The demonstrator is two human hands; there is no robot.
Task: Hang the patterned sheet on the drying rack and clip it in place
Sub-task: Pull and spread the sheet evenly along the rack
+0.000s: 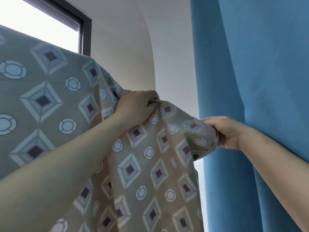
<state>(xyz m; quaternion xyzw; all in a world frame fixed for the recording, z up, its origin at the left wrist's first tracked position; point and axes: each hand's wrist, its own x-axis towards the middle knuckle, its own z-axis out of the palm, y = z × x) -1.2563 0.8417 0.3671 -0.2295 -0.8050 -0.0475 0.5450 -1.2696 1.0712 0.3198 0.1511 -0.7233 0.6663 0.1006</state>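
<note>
From the head camera we look up and forward at the patterned sheet [50,101], a beige cloth printed with pale blue diamonds and white rings. It fills the left and lower middle of the view. Its upper edge runs as a slanting line from the far left up to a peak just below the window frame [85,29]. Whatever carries it along that line is hidden under the cloth, so we cannot tell whether that is the drying rack. From the peak the sheet falls to the right in loose folds.

The left hand [135,106] is raised into the middle of the picture. Its fingers are curled over the top of a gathered fold, and the cloth is bunched under the knuckles. It grips the sheet from above. A ring or some dark band shows at the fingers, but it is too small to name.

The right hand [224,131] sits lower and further right, just in front of the blue curtain [259,81]. Its thumb lies on top of the fabric and its fingers are wrapped under, pinching the sheet's far corner, where the cloth bulges into a rounded end. Between the two hands the sheet sags in a short span. Below them it hangs in long vertical folds to the bottom of the frame.

Behind the sheet we see a white wall [120,47] and bright daylight in the window.
</note>
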